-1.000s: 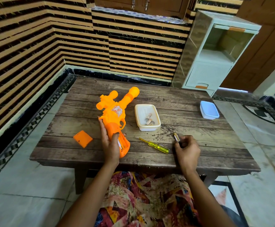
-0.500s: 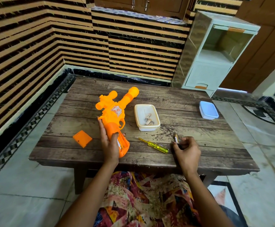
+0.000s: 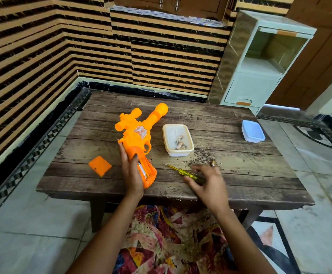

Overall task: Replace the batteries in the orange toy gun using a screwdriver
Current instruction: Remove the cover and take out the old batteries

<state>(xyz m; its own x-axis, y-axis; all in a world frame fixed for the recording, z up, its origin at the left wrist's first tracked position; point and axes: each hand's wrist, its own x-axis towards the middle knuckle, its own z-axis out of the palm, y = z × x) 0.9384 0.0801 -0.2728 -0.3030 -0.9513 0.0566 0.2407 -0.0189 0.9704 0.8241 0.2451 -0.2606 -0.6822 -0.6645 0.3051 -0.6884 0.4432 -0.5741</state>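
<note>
Battery swap under way on toy gun (image 3: 136,139) at worktop (image 3: 240,186).
The left hand (image 3: 130,173) holds the toy gun by its handle. The blurred right hand (image 3: 208,180), grip wide, covers the screwdriver (image 3: 181,172) handle, contact unclear. Beyond lies a small battery (image 3: 213,163).

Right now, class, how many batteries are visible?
2: one battery lies in the toy gun's open grip, by the left hand; another battery stands on the table beyond the right hand. The cream box's small items are unclear.
</note>
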